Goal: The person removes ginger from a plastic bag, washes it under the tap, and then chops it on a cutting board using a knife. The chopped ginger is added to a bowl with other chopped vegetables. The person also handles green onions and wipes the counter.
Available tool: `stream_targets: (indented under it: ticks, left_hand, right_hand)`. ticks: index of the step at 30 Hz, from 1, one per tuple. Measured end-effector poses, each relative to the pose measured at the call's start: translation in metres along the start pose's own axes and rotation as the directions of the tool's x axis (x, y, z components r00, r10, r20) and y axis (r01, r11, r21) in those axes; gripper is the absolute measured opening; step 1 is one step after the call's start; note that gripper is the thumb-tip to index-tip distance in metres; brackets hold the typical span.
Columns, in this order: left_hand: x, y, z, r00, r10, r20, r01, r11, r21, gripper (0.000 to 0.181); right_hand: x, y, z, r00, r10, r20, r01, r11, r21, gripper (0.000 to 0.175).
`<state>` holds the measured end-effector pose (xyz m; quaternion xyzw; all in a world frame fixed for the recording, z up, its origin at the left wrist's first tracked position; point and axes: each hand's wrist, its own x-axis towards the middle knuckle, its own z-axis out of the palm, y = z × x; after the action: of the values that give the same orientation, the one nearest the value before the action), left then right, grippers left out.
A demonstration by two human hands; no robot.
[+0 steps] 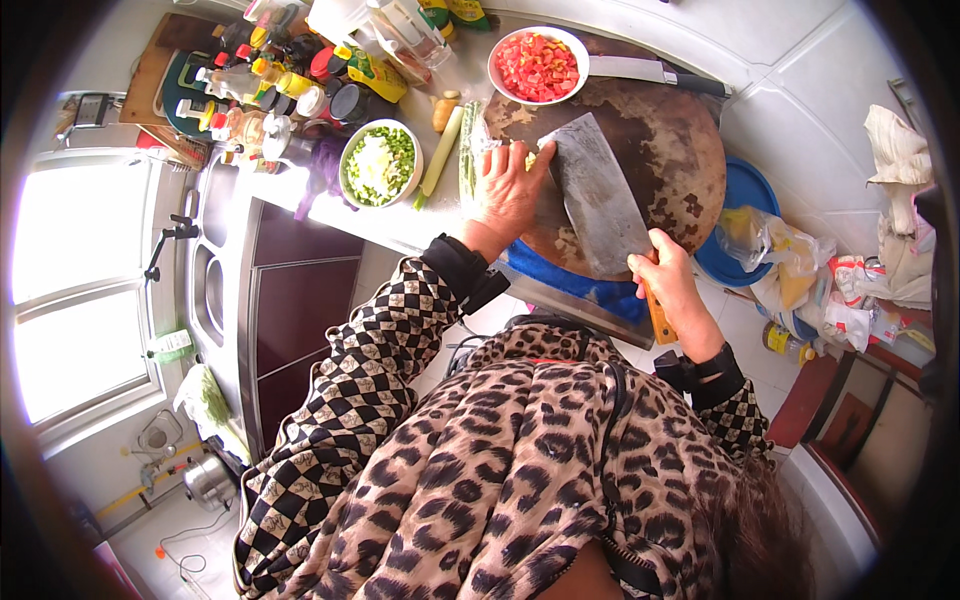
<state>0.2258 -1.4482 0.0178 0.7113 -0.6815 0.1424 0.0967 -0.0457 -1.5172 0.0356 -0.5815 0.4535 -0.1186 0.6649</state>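
Observation:
My right hand [667, 274] grips the wooden handle [661, 321] of a Chinese cleaver [600, 195]. Its broad grey blade lies nearly flat over a round, stained wooden chopping board [679, 161]. At the board's left edge, my left hand [506, 191] rests with bent fingers, the thumb by the blade's far corner. Small pale yellow pieces [530, 160] show between thumb and fingers; whether the hand grips any is hidden. Left of that hand lie a ridged green vegetable [469, 146], partly in clear plastic, and a pale green stalk [442, 154].
A bowl of diced red vegetable [538, 66] and a second knife [630, 69] sit at the board's back. Left stands a bowl of chopped greens [380, 165] near several bottles [300, 82]. A blue basin [739, 262] is at right, and a sink [210, 289] at far left.

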Motion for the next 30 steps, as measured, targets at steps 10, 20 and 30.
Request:
stream_targets:
  ticks: [10, 20, 30]
  left_hand:
    - [-0.003, -0.012, 0.009, 0.999, -0.039, 0.034, 0.045, 0.980, -0.193, 0.037]
    - [0.003, -0.015, -0.007, 0.989, -0.126, -0.083, 0.098, 0.953, -0.288, 0.020]
    - [-0.152, -0.189, -0.044, 0.652, -0.727, -0.216, 0.715, 0.684, -0.144, 0.041]
  right_hand:
    - [-0.011, 0.014, -0.015, 1.000, -0.003, 0.024, 0.000, 0.993, 0.122, 0.023]
    - [-0.011, 0.007, -0.020, 0.999, 0.032, 0.020, -0.034, 0.988, 0.149, 0.009]
    - [-0.026, 0.007, -0.049, 0.998, 0.033, -0.059, -0.021, 0.982, 0.186, 0.010]
